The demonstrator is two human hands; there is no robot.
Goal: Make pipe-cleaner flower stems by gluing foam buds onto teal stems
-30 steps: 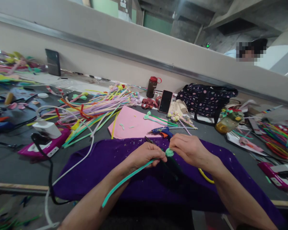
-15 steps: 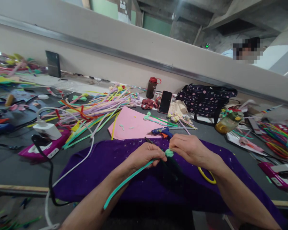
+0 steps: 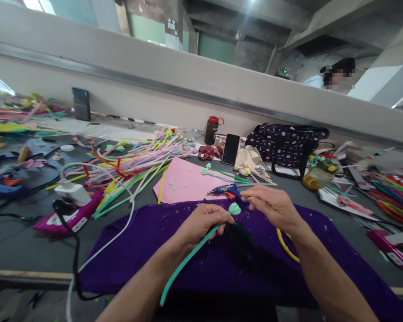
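Note:
My left hand (image 3: pixel 206 221) is closed, pinching a mint-green pipe cleaner (image 3: pixel 188 258) just below its top. A rounded, folded green bud (image 3: pixel 234 209) sits at that top, above my fingertips, and the long stem slants down towards me. My right hand (image 3: pixel 272 203) is off the bud, thumb and forefinger a little apart, with nothing visible between them. Its fingertips are beside the handle of a blue glue gun (image 3: pixel 223 190) with an orange trigger; I cannot tell whether they touch it. Under both hands lies a purple cloth (image 3: pixel 144 241).
Pink sheet (image 3: pixel 177 181) lies beyond the cloth, with a green pipe-cleaner piece (image 3: pixel 206 169) near its right edge. Bundled pipe cleaners (image 3: pixel 147 154), a phone (image 3: pixel 230 149), a bottle (image 3: pixel 211 130) and a patterned bag (image 3: pixel 285 145) stand behind. A white cable (image 3: pixel 129 219) crosses the left side.
My right hand has let go of the green bud and moved slightly up, towards the glue gun's handle. My left hand still holds the stem. The view has shifted slightly.

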